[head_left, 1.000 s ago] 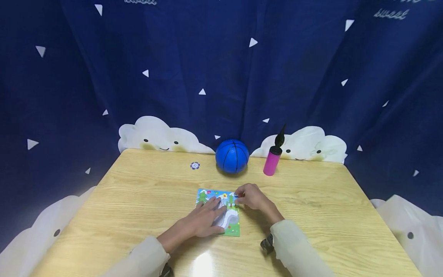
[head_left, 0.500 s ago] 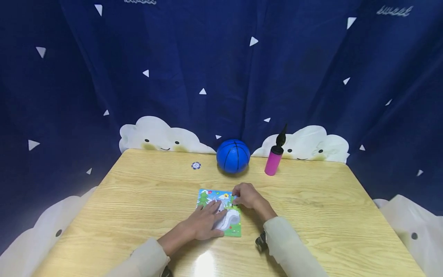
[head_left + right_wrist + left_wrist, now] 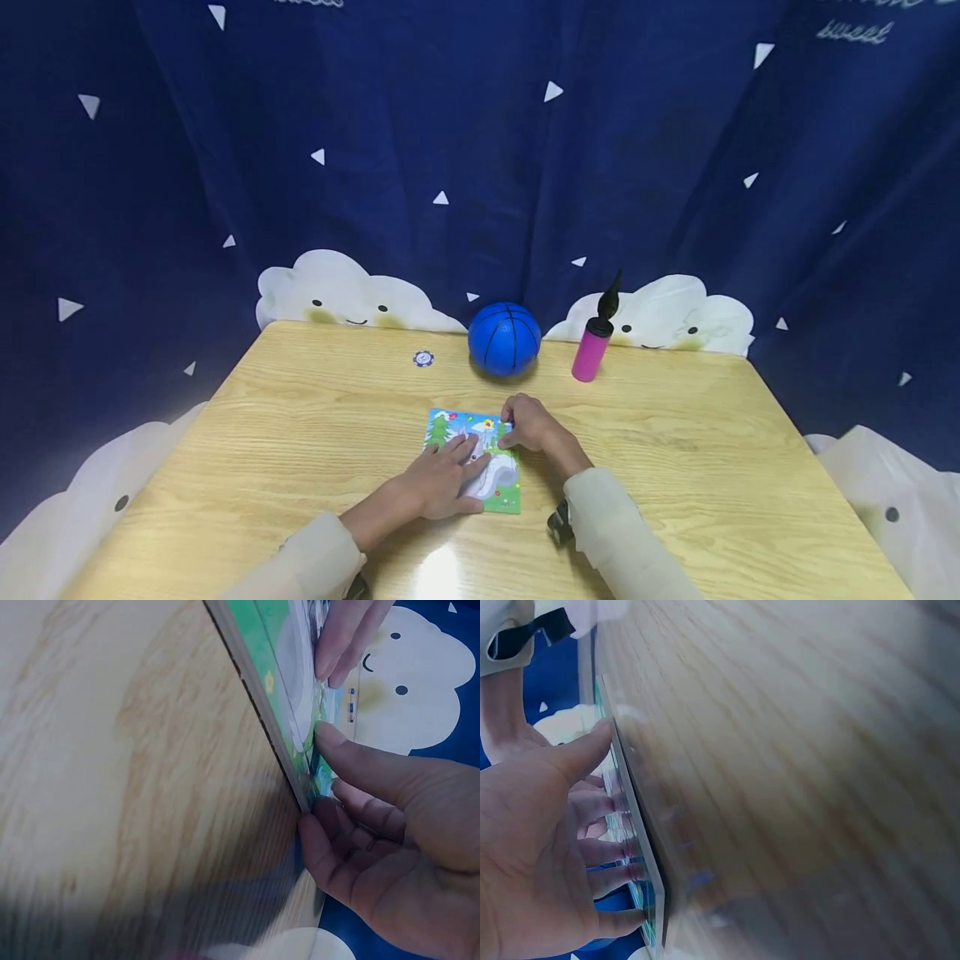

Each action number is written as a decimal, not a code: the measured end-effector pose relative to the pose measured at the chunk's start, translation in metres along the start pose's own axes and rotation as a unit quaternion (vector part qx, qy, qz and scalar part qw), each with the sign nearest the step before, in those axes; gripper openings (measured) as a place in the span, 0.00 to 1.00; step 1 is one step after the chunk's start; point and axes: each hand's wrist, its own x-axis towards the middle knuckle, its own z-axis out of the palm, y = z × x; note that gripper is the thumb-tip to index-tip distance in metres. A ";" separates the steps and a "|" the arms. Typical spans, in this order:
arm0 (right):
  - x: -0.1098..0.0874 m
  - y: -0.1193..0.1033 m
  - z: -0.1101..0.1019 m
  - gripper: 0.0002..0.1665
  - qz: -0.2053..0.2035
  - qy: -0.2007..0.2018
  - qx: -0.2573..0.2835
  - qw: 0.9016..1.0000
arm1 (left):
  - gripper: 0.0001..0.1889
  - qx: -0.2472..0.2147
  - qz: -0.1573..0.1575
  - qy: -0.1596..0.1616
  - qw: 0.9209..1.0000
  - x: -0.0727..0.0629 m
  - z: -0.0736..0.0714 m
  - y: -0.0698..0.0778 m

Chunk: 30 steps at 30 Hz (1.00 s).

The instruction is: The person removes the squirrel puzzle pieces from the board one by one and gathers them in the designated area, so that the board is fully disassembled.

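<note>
A flat jigsaw puzzle [image 3: 507, 493] with a grey animal, green trees and blue sky lies on the table. My left hand [image 3: 441, 483] rests across its left and middle part, fingers spread. In the left wrist view, the left fingertips and thumb touch the puzzle's face. My right hand [image 3: 534, 427] is at the upper right corner, fingers curled. The right wrist view shows the right thumb [image 3: 330, 736] on a puzzle piece [image 3: 315, 759] at that corner, with the other fingers bent around the edge. The piece is mostly hidden by the fingers.
Behind the puzzle stand a blue ball [image 3: 504, 340] and a pink hand pump [image 3: 591, 354] with a black nozzle. A blue and white poker chip [image 3: 423, 358] lies on the wooden table [image 3: 300, 433] at the back left. A dark blue curtain [image 3: 480, 150] hangs behind.
My right hand has shifted slightly left over the puzzle's upper right corner, bringing the piece with it. The left hand stays in nearly the same place.
</note>
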 end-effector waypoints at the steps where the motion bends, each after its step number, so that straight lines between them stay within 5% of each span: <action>1: 0.000 0.000 0.000 0.18 0.004 -0.001 0.005 1.000 | 0.38 0.001 0.000 0.000 1.000 0.000 0.000 0.000; 12: 0.002 0.004 -0.001 0.15 -0.014 0.012 0.034 0.999 | 0.38 0.007 -0.002 0.000 1.000 0.000 0.002 0.001; 19: 0.001 0.013 -0.004 0.08 -0.021 0.002 0.129 0.991 | 0.38 0.014 -0.005 0.002 1.000 0.000 0.001 0.002; 30: -0.015 0.053 -0.033 0.05 0.002 0.034 0.178 0.984 | 0.38 0.016 -0.003 0.002 1.000 0.002 0.004 0.001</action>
